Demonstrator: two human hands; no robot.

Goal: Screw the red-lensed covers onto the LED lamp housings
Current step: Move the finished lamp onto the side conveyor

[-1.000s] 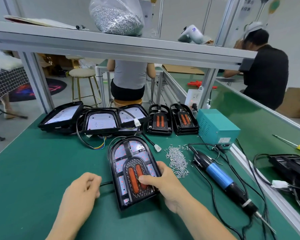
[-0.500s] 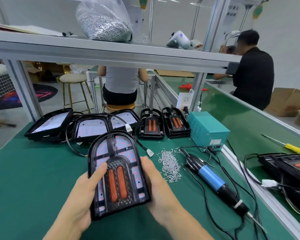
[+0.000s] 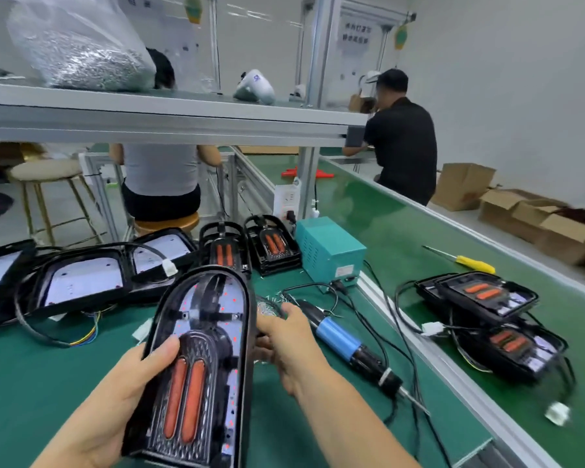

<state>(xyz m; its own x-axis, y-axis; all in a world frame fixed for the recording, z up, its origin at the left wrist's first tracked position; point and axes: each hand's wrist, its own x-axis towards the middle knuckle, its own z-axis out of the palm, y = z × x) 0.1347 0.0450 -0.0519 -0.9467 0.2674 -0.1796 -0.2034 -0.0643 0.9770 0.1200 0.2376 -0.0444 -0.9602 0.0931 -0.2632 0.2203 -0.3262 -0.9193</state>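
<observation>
Above the bench, left hand (image 3: 115,393) grips lamp (image 3: 200,359).

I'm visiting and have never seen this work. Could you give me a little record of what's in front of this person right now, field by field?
Left hand: grips the lamp with red-lensed cover, lifted off the bench, thumb on its face
Right hand: beside the lamp's right edge, fingers loosely curled; whether it touches the lamp is unclear
Electric screwdriver: lying on the green bench, blue grip, unheld
Loose screws: small pile behind the right hand
Open housings: back left, white boards showing
Finished lamps: stacked on the conveyor, right
</observation>
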